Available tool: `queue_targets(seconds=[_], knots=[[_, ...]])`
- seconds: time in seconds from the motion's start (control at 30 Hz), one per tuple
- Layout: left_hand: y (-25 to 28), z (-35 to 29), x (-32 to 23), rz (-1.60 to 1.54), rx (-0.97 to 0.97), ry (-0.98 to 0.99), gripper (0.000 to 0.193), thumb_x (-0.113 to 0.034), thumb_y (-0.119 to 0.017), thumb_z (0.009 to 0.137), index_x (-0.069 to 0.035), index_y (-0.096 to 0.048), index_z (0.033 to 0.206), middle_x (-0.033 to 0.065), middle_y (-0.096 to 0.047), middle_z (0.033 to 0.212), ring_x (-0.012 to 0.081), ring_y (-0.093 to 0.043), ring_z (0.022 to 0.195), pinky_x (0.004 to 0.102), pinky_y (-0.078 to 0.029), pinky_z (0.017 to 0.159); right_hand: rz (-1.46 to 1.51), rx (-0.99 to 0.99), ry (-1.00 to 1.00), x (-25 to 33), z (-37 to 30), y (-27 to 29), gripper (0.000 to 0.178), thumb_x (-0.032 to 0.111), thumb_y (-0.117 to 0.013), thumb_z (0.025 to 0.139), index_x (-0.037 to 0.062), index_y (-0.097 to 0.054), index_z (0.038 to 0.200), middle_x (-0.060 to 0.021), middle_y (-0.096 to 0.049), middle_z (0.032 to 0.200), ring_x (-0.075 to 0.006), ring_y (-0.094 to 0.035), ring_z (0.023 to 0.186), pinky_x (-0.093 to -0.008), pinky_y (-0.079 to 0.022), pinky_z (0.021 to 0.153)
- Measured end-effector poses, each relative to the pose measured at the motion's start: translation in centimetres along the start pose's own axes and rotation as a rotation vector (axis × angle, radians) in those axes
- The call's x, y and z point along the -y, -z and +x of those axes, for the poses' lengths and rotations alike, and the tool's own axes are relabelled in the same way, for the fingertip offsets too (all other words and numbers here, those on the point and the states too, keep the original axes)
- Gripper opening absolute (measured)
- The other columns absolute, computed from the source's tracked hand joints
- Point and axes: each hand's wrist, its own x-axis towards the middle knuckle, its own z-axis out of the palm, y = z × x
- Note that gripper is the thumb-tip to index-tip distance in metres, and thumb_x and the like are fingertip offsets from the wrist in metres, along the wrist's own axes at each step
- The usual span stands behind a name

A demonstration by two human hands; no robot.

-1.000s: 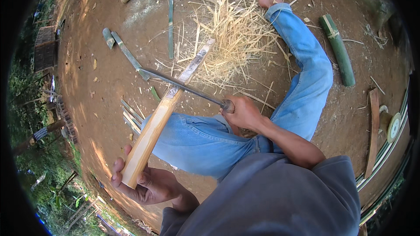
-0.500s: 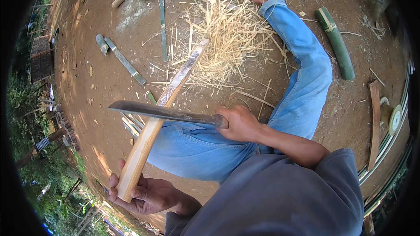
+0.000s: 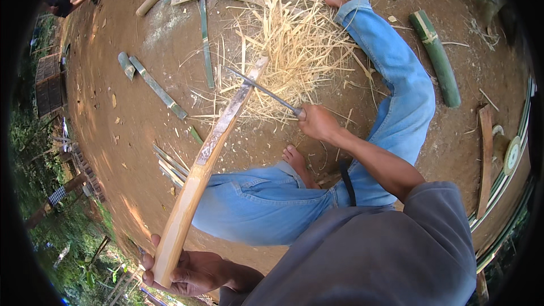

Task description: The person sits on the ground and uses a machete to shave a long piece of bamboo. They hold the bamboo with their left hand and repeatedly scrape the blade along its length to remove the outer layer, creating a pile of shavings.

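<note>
While left hand point(image 3: 195, 275) grips strip point(image 3: 200, 174), right hand point(image 3: 319, 122) knife point(image 3: 277, 100), blade point(image 3: 262, 90) crosswise, open soil point(image 3: 96, 99) leftward

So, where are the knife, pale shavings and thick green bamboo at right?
Knife point(image 3: 267, 93), head view: middle of the blade.
Pale shavings point(image 3: 299, 51), head view: middle of the pile.
Thick green bamboo point(image 3: 437, 60), head view: its side, midway along.

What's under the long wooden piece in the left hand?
Around the wooden piece, pale shavings show by its far end, with brown ground and a blue jeans leg nearer the body. Whatever lies directly beneath it is covered, as is part of the left hand.
</note>
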Motion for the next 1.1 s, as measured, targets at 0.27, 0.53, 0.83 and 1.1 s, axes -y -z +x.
queue_targets(seconds=[0.27,0.53,0.83,1.1], knots=[[-1.8,1.8,0.0,0.055,-0.037,0.053,0.042,-0.03,-0.042,0.101,0.0,-0.035,0.13,0.0176,-0.045,0.13,0.0419,-0.049,0.123,0.0519,-0.044,0.106,-0.06,-0.057,0.086,-1.4,5.1,0.7,0.019,0.012,-0.061,0.081,0.0021,-0.063,0.097,-0.0216,-0.064,0.069,-0.0395,-0.065,0.067,-0.046,-0.052,0.064],[-4.0,3.7,0.6,-0.018,-0.104,-0.087,0.039,-0.027,-0.047,0.101,-0.001,-0.04,0.129,0.0135,-0.055,0.115,0.0291,-0.06,0.098,0.0374,-0.059,0.079,-0.149,0.041,0.4,-0.4,4.9,-1.5,0.021,0.016,-0.058,0.086,-0.0021,-0.062,0.097,-0.0167,-0.065,0.068,-0.0276,-0.063,0.055,-0.0439,-0.051,0.052],[-7.1,4.9,0.4,0.124,-0.257,-0.035,0.028,-0.03,-0.044,0.1,-0.004,-0.047,0.11,0.0111,-0.05,0.103,0.0244,-0.052,0.095,0.0374,-0.049,0.076,-0.168,0.043,0.173,-3.2,9.2,-1.4,0.019,0.015,-0.058,0.084,0.0003,-0.061,0.096,-0.0218,-0.065,0.074,-0.0347,-0.066,0.069,-0.0474,-0.052,0.064],[-0.1,6.9,4.4,0.027,0.051,0.186,0.049,-0.024,-0.043,0.102,0.007,-0.03,0.137,0.0268,-0.049,0.13,0.0426,-0.052,0.119,0.0484,-0.051,0.099,0.102,-0.06,-0.238,-9.5,10.6,0.2,0.018,0.017,-0.062,0.078,-0.001,-0.059,0.08,-0.0135,-0.06,0.063,-0.0259,-0.062,0.06,-0.0419,-0.047,0.057]])
